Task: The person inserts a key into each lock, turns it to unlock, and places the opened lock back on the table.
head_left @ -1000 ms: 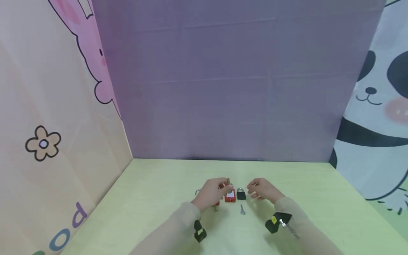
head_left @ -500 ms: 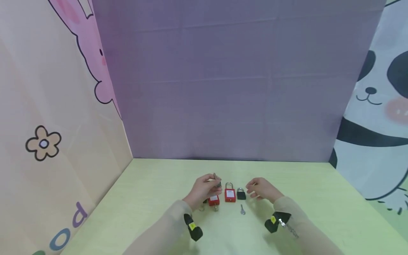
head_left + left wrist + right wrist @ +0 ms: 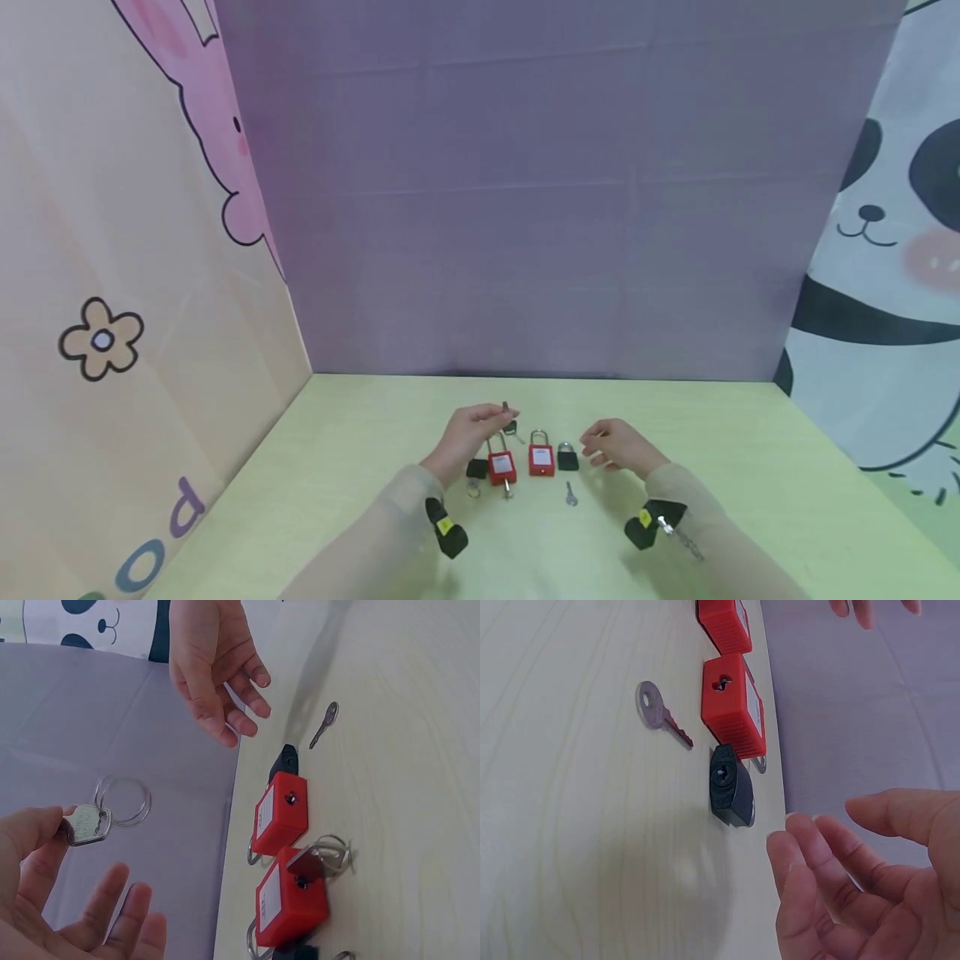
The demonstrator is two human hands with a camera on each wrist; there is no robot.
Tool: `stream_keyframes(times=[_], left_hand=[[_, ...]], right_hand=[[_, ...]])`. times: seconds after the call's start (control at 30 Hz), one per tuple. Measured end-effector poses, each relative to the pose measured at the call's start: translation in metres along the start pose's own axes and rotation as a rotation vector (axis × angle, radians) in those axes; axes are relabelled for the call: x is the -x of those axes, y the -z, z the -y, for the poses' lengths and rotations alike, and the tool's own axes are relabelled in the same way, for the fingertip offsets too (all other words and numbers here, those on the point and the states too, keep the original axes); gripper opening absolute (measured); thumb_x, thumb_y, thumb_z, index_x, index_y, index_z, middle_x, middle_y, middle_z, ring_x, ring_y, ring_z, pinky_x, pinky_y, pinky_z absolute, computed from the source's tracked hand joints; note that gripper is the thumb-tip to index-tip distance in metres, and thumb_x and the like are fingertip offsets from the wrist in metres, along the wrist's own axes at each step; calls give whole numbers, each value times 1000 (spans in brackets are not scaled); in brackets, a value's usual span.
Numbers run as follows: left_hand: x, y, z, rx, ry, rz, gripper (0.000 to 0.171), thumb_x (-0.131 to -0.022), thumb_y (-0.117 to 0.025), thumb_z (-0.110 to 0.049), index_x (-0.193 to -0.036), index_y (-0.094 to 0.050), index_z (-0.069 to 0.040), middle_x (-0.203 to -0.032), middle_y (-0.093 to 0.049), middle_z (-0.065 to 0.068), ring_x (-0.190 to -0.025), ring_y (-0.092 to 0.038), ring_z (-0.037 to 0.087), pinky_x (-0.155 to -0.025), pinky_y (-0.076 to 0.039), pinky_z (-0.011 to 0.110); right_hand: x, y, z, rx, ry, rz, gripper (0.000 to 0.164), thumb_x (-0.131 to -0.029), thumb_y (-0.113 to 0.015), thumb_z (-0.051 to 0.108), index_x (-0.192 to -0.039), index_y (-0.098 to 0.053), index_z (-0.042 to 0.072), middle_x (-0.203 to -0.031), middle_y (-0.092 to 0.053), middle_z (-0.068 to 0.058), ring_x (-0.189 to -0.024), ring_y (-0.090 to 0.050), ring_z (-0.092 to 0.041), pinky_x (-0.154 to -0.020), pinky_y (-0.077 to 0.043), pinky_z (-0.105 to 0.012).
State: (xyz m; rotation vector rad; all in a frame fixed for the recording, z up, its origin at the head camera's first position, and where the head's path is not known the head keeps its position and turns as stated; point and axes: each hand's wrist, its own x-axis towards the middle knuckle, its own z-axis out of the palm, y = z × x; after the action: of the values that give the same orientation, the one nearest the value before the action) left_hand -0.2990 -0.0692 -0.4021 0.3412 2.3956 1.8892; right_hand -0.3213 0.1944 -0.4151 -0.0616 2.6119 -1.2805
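Note:
My left hand (image 3: 467,431) pinches a silver key (image 3: 90,824) between thumb and fingers, above and behind the padlocks. A wire ring (image 3: 135,802) hangs from that key. Below it, a left red padlock (image 3: 502,468) lies with a ringed key (image 3: 307,861) in its keyhole. The right red padlock (image 3: 542,460) has a bare keyhole facing the front. Beside a black padlock (image 3: 567,460), my right hand (image 3: 624,446) hovers with relaxed fingers and holds nothing. A loose key (image 3: 572,495) rests on the table in front of the black padlock.
A second black padlock (image 3: 476,469) sits at the left end of the row, with a ring (image 3: 473,492) at its front. Behind the pale wooden table (image 3: 675,408) stands a purple cloth backdrop (image 3: 480,208).
My left hand has moved left with the key, away from the right red padlock, uncovering it and then the left padlocks. The right hand stays nearly still.

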Motion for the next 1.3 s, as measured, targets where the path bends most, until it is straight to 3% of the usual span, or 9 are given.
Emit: stream_keyframes(times=[0.1, 0.33, 0.47, 0.57, 0.73, 0.9, 1.1, 1.3], left_hand=[[-1, 2, -2, -27, -12, -15, 32, -95, -60, -35, -115, -70, -12, -119, -67, 5, -113, -59, 24, -102, -42, 52], [-4, 4, -1, 85, 2, -27, 32, -97, -57, -30, -112, -66, -3, -100, -71, 7, -90, -68, 14, -90, -54, 36], [-4, 6, 2, 153, 58, -46, 33, -98, -56, -32, -114, -65, -5, -81, -65, 3, -66, -61, 9, -67, -56, 27], [-4, 7, 3, 199, 108, -56, 32, -99, -55, -28, -114, -64, -1, -73, -56, 0, -58, -52, 7, -58, -51, 20], [-2, 7, 6, 199, 158, -31, 30, -99, -53, -15, -116, -62, 8, -77, -56, 0, -65, -52, 6, -64, -51, 18], [0, 7, 6, 174, 179, -5, 30, -100, -52, -13, -118, -63, 8, -90, -62, 4, -72, -55, 8, -71, -54, 20], [-1, 7, 8, 197, 186, -6, 30, -101, -50, -14, -114, -62, 11, -83, -58, 2, -67, -52, 7, -68, -55, 21], [1, 7, 6, 275, 200, -22, 25, -103, -45, -21, -98, -58, 1, -75, -51, -1, -63, -47, 6, -67, -54, 21]], right_hand=[[-1, 0, -1, -2, 1, 0, 25, -96, -53, 14, -111, -59, -6, -98, -69, -15, -79, -65, -18, -71, -56, -35], [0, 0, -1, 8, 7, 2, 24, -96, -53, 13, -110, -60, -6, -97, -69, -14, -76, -64, -17, -68, -55, -32], [0, 1, -1, 19, -5, 0, 25, -97, -51, 12, -111, -59, -6, -98, -69, -15, -78, -64, -17, -69, -56, -33], [0, 2, -2, 20, -18, -7, 25, -97, -50, 12, -111, -59, -6, -99, -69, -14, -79, -65, -18, -70, -56, -34], [0, 1, -4, 11, -10, -9, 25, -97, -50, 13, -111, -59, -6, -97, -69, -12, -78, -64, -17, -69, -55, -32], [1, 1, -4, 3, 3, -8, 25, -96, -51, 13, -111, -59, -6, -97, -69, -13, -78, -64, -17, -69, -56, -33], [-1, 2, -2, 13, -16, -11, 26, -98, -51, 14, -112, -59, -6, -99, -69, -13, -80, -66, -18, -72, -56, -35], [0, 0, 1, 7, -5, -7, 26, -97, -51, 14, -112, -59, -6, -100, -69, -15, -81, -66, -19, -72, -56, -36]])
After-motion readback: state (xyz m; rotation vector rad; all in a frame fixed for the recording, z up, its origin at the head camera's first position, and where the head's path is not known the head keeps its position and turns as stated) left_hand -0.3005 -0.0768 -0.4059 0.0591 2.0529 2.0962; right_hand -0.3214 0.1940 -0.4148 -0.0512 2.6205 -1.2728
